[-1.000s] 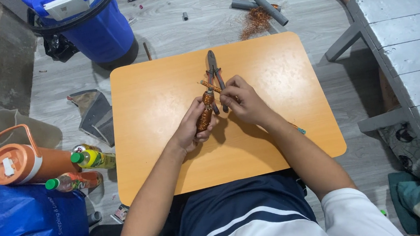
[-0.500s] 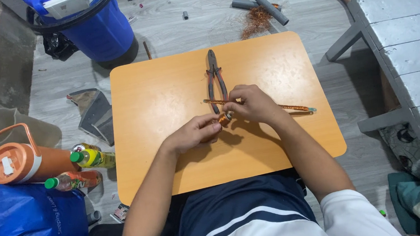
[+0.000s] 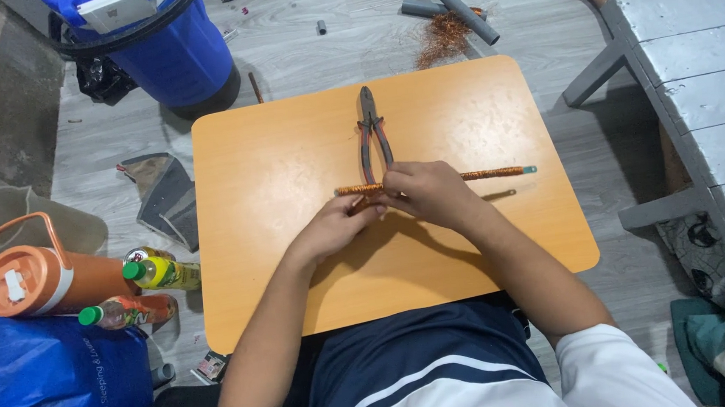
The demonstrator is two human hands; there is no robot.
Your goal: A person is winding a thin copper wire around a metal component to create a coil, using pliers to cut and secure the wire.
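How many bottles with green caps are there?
2, both left of the orange table: a yellow bottle beside the orange jug, and a reddish bottle just below it.

A small orange tabletop (image 3: 298,259) with rounded corners sits low over a grey plank floor (image 3: 350,26) under even, soft light. To the right stands a grey painted wooden bench (image 3: 693,61); at the upper left a blue barrel (image 3: 173,55) rests on the floor, with a grey pipe (image 3: 455,6) and a heap of copper shavings (image 3: 444,36) beyond the tabletop's far edge. At the left lie an orange jug (image 3: 36,281), two bottles and a blue bag (image 3: 44,387).
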